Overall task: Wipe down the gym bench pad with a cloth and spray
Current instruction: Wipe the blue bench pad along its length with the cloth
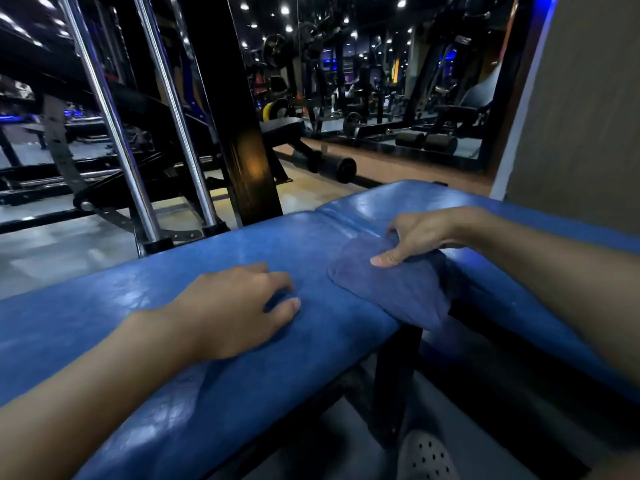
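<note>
Gripping the cloth, the right hand lies on top of it with the thumb stretched across the fabric and the fingers curled over its far edge. The left hand rests apart from it on the bench pad, knuckles up, fingers loosely bent and holding nothing. The cloth sits between the two hands and slightly to the right, just beside the seam where the long pad meets a second pad section. Its lower end drapes over the pad's near edge.

The cloth is a dull blue-violet, close to the pad's own colour, so its outline is hard to trace, and its hanging end blurs into the dark frame beneath. The right fingertips are hidden behind the fabric. Both forearms are cut off by the picture's edges, and only the perforated toe of a grey shoe shows at the bottom.

The pad is glossy blue upholstery, mottled with pale streaks and patches of sheen. Whether these are moisture or wear cannot be told.

Beyond it stand two chrome rods and a black upright. A mirror shows dim machines and ceiling lights, too dark to make out in detail. A plain wall closes the right side.
</note>
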Action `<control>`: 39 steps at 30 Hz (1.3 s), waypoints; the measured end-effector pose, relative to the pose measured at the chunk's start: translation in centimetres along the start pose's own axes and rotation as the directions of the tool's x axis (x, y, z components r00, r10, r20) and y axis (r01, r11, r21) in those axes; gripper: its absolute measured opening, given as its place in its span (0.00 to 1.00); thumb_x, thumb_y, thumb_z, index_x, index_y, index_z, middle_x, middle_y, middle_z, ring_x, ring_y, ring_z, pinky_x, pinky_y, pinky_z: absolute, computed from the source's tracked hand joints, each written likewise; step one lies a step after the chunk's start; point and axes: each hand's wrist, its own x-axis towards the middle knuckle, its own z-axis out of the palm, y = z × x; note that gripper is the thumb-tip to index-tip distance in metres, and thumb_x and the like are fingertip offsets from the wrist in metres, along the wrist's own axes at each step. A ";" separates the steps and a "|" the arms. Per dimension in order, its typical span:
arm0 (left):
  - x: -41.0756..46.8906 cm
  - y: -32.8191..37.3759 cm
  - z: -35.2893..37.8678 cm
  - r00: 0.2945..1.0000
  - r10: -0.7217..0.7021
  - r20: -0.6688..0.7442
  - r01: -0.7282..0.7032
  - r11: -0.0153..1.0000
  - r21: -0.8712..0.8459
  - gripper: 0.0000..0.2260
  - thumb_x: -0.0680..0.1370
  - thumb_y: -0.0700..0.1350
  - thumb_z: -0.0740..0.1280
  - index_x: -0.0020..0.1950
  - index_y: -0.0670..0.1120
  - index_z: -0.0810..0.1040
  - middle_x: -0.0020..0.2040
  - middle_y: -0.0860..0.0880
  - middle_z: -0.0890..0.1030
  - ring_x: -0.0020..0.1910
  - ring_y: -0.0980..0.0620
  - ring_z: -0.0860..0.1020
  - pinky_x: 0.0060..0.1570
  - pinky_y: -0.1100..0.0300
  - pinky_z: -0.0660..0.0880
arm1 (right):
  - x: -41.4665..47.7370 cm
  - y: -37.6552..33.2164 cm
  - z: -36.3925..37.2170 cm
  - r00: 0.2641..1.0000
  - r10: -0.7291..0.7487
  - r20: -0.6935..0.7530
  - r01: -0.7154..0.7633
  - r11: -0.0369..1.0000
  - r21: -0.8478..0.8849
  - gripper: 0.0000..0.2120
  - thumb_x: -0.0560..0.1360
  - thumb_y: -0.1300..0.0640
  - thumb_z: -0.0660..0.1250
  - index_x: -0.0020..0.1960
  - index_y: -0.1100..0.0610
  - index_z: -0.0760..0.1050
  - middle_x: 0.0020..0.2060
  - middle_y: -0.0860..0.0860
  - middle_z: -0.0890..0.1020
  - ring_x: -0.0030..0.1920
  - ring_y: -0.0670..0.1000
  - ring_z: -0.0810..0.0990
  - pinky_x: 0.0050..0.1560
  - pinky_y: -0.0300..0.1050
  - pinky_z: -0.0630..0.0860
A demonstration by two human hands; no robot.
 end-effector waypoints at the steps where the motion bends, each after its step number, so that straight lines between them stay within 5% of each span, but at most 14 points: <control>1: 0.3 -0.2 -0.1 1.000 -0.010 -0.007 0.010 1.000 -0.012 0.17 0.79 0.64 0.52 0.64 0.61 0.70 0.51 0.59 0.71 0.56 0.53 0.75 0.54 0.54 0.73 | 0.3 -0.1 -0.1 1.000 -0.025 0.017 0.025 1.000 0.000 0.43 0.57 0.32 0.78 0.58 0.64 0.78 0.55 0.59 0.83 0.55 0.60 0.82 0.55 0.54 0.78; 5: 1.4 -1.9 -0.3 0.995 -0.095 -0.019 0.093 0.993 -0.076 0.16 0.80 0.64 0.54 0.63 0.62 0.71 0.55 0.59 0.75 0.54 0.56 0.76 0.54 0.53 0.74 | 1.2 -1.1 -0.9 0.984 -0.177 -0.001 0.176 0.979 0.107 0.17 0.66 0.53 0.81 0.47 0.60 0.79 0.42 0.55 0.86 0.46 0.55 0.85 0.44 0.49 0.81; 8: 2.3 -3.6 -0.6 0.986 -0.160 -0.036 0.157 0.984 -0.083 0.16 0.80 0.64 0.53 0.63 0.62 0.71 0.59 0.60 0.75 0.57 0.55 0.75 0.57 0.52 0.73 | 2.6 -3.7 -2.8 0.935 -0.337 -0.108 0.338 0.941 -0.010 0.17 0.66 0.52 0.80 0.49 0.57 0.77 0.41 0.53 0.84 0.44 0.53 0.84 0.45 0.44 0.80; 10: 2.7 -4.5 -0.7 0.979 -0.200 -0.032 0.196 0.976 -0.093 0.16 0.80 0.63 0.54 0.64 0.62 0.71 0.60 0.59 0.75 0.59 0.55 0.75 0.59 0.52 0.73 | 3.7 -6.3 -4.7 0.817 -0.489 -0.305 0.408 0.864 -0.293 0.18 0.68 0.48 0.77 0.47 0.55 0.72 0.38 0.47 0.78 0.39 0.47 0.77 0.40 0.31 0.71; 13: 3.1 -5.9 -0.7 0.969 -0.247 -0.019 0.244 0.966 -0.090 0.16 0.80 0.62 0.54 0.66 0.63 0.70 0.62 0.60 0.73 0.58 0.56 0.75 0.58 0.55 0.72 | 6.1 -9.8 -5.8 0.560 -0.679 -0.475 0.468 0.732 -0.494 0.18 0.71 0.49 0.73 0.49 0.55 0.66 0.44 0.47 0.73 0.43 0.51 0.74 0.43 0.48 0.71; 15: 3.6 -6.8 -0.6 0.961 -0.277 -0.011 0.275 0.958 -0.079 0.16 0.81 0.62 0.54 0.66 0.63 0.69 0.63 0.61 0.72 0.58 0.56 0.75 0.57 0.56 0.72 | 8.0 -11.1 -4.6 0.516 -0.741 -0.429 0.529 0.670 -0.520 0.15 0.73 0.55 0.70 0.49 0.54 0.64 0.45 0.47 0.72 0.45 0.50 0.73 0.39 0.48 0.62; 19: 5.1 -9.1 -0.2 0.943 -0.331 0.008 0.331 0.940 -0.085 0.16 0.81 0.60 0.54 0.68 0.61 0.69 0.65 0.59 0.71 0.62 0.54 0.73 0.56 0.57 0.71 | 11.1 -11.7 -0.5 0.737 -0.674 0.046 0.634 0.666 -0.394 0.17 0.75 0.50 0.69 0.61 0.53 0.71 0.48 0.48 0.77 0.40 0.41 0.78 0.37 0.38 0.69; 24: 6.7 -13.0 1.5 0.901 -0.432 0.046 0.434 0.899 -0.055 0.20 0.79 0.66 0.50 0.69 0.64 0.65 0.69 0.57 0.67 0.67 0.49 0.70 0.64 0.46 0.68 | 15.9 -11.7 0.9 0.727 -0.602 -0.331 0.554 0.799 -0.234 0.17 0.79 0.40 0.56 0.59 0.46 0.76 0.42 0.43 0.76 0.44 0.48 0.75 0.46 0.48 0.71; 26: 7.0 -13.8 1.9 0.880 -0.462 0.109 0.468 0.883 -0.036 0.23 0.77 0.70 0.47 0.71 0.67 0.59 0.69 0.56 0.67 0.67 0.48 0.71 0.64 0.44 0.67 | 17.6 -11.7 2.8 0.814 -0.544 -0.204 0.502 0.835 -0.223 0.22 0.77 0.33 0.48 0.58 0.41 0.73 0.50 0.47 0.75 0.55 0.53 0.74 0.57 0.53 0.69; 29: 7.3 -14.6 2.2 0.889 -0.441 0.121 0.446 0.895 -0.017 0.26 0.74 0.73 0.45 0.72 0.69 0.55 0.67 0.57 0.69 0.65 0.49 0.72 0.63 0.45 0.69 | 19.0 -11.8 4.5 0.865 -0.490 -0.109 0.424 0.828 -0.366 0.30 0.75 0.30 0.42 0.72 0.38 0.62 0.70 0.50 0.69 0.71 0.57 0.65 0.69 0.61 0.59; 36: 7.0 -15.6 2.5 0.906 -0.406 0.125 0.414 0.909 -0.047 0.37 0.63 0.78 0.36 0.71 0.72 0.53 0.64 0.62 0.68 0.64 0.53 0.71 0.62 0.46 0.68 | 20.9 -14.2 2.9 0.933 -0.360 0.013 0.355 0.913 -0.201 0.22 0.79 0.34 0.46 0.54 0.45 0.74 0.58 0.47 0.76 0.62 0.53 0.73 0.53 0.51 0.59; 39: 7.0 -15.9 2.8 0.906 -0.406 0.118 0.414 0.909 -0.054 0.38 0.63 0.78 0.37 0.72 0.71 0.53 0.65 0.62 0.67 0.65 0.54 0.70 0.62 0.46 0.67 | 20.2 -16.5 4.3 0.892 -0.452 0.020 0.439 0.854 -0.280 0.26 0.77 0.31 0.44 0.55 0.44 0.73 0.55 0.48 0.78 0.58 0.55 0.75 0.53 0.53 0.66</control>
